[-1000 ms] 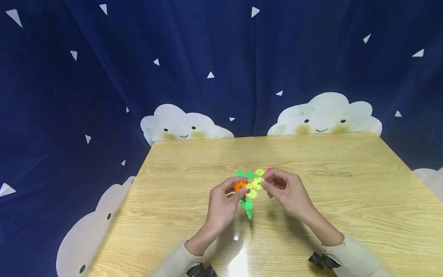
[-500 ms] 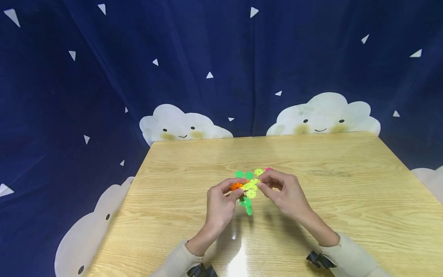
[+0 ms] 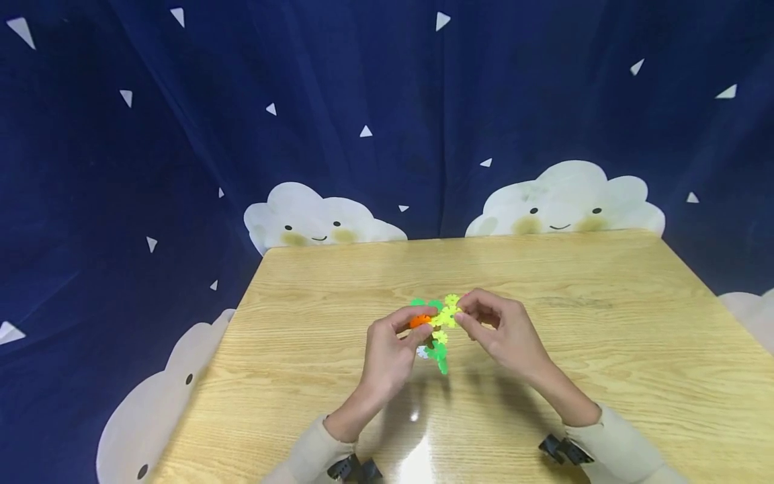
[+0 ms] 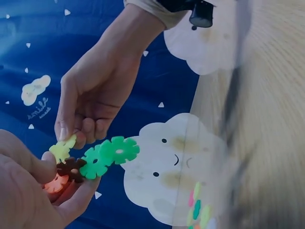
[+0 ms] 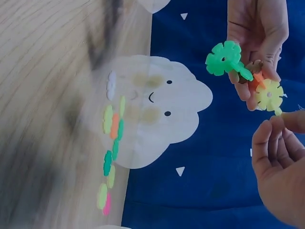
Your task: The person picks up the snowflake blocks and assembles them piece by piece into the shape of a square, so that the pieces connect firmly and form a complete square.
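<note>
In the head view my left hand grips a cluster of joined plastic snowflake discs over the table. An orange disc shows between its thumb and fingers. In the left wrist view a brown disc links to green discs that stick out past the fingers. My right hand pinches the edge of the yellow discs on the cluster's right side, thumb against fingers. The left fingers hide part of the orange and brown pieces.
Several loose discs lie on the wooden table behind and below the hands, among them a yellow disc, a white disc and a pink disc. A dark blue curtain with clouds hangs behind the table.
My right hand shifted left with the yellow discs, then back right. The cluster has turned: the orange disc shows narrower and the green discs swung right, uncovering the white disc on the table.
</note>
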Motion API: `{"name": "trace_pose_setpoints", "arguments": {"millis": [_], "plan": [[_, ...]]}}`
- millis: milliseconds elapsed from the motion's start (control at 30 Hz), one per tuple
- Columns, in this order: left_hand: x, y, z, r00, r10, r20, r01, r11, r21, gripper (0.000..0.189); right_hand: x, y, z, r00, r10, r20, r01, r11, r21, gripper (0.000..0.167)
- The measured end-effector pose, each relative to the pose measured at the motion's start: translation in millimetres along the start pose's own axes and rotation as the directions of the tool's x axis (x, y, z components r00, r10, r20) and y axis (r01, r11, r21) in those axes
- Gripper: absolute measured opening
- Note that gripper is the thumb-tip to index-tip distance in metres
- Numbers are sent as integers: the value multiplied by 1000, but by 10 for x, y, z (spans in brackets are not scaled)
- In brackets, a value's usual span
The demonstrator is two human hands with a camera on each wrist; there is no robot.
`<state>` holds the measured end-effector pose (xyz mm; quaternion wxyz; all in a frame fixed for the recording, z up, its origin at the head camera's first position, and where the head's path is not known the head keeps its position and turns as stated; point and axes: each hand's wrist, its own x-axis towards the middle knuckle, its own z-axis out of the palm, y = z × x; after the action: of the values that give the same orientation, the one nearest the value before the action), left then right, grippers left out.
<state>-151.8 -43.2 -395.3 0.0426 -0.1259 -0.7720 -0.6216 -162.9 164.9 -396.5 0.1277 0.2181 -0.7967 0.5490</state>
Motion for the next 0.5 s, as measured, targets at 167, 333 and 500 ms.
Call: {"name": "trace_pose_setpoints", "arguments": {"millis": [167,333,500], "plan": [[4,-5,-28,999,3,49,-5,999,40,24,-3,4,17,998,70,7,-70,997,26,5],[5,-52,-33,998,16,67,-19,999,41,24,-3,39,37,994,106,12,-106,993,41,5],[14,-69,-50,997,23,69,-28,998,64,24,8,51,45,995,101,16,-101,994,44,5]]}}
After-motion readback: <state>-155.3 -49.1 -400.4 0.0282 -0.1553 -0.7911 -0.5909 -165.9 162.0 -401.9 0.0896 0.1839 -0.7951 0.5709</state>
